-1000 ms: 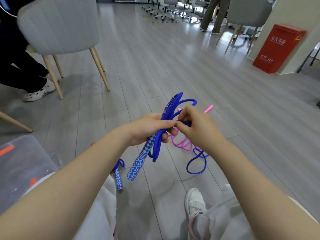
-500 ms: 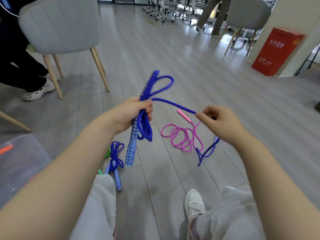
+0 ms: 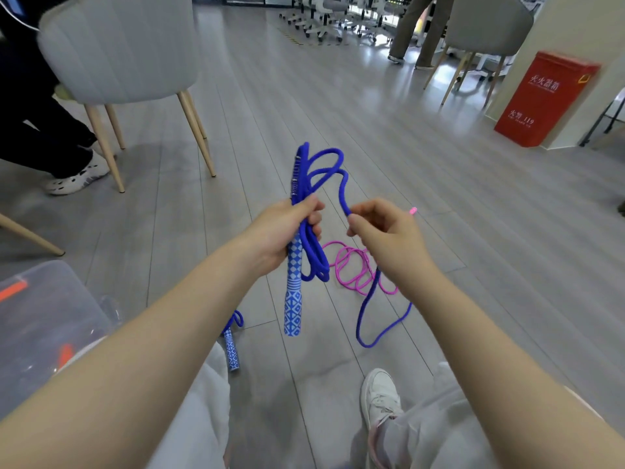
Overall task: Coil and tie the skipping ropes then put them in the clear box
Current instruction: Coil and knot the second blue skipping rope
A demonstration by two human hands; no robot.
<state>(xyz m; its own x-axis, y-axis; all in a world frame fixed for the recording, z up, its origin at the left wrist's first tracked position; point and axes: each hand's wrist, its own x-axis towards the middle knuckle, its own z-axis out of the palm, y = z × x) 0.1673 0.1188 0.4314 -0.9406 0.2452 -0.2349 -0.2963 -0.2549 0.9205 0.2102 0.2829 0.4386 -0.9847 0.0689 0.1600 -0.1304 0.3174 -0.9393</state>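
We're looking at a grey wood-plank floor [image 3: 389,137] here. Lying on it is a loose pink skipping rope [image 3: 351,269], and closer to us a second blue rope [image 3: 232,336] with a patterned handle. The clear box [image 3: 44,319] sits on the floor at the left. Two grey chairs stand on it too, one on the left [image 3: 118,52], one far right [image 3: 487,25], plus a red cabinet [image 3: 544,99] by the wall.

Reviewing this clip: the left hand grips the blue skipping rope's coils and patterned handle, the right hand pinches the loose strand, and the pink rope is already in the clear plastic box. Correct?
Not quite. The head view shows the pink rope lying loose on the grey floor, not in the clear plastic box. The rest holds.
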